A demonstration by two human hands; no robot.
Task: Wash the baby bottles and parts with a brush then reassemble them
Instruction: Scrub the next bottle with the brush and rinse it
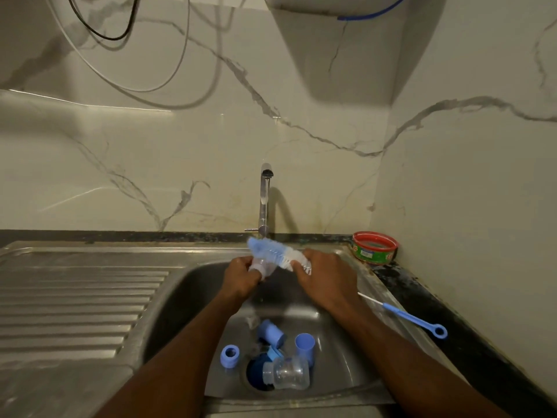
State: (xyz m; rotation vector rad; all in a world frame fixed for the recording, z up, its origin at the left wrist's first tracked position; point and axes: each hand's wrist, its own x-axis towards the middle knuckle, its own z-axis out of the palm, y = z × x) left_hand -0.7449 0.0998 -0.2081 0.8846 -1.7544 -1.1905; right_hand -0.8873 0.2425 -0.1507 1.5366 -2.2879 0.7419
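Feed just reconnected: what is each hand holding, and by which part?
Left hand grips a clear nipple-like part around its body. Right hand grips the bottle brush at the near end of its bristle head; the handle is hidden.

Steel sink point(355, 369) set in a dark counter point(422, 294), parts lying in the basin

Clear bottle point(286, 374) on its side over the drain; blue ring point(230, 353) to its left; two blue caps point(272, 331) point(305, 345) behind; thin blue brush point(404, 315) on the right rim; red-rimmed tub point(375, 247) in the corner.
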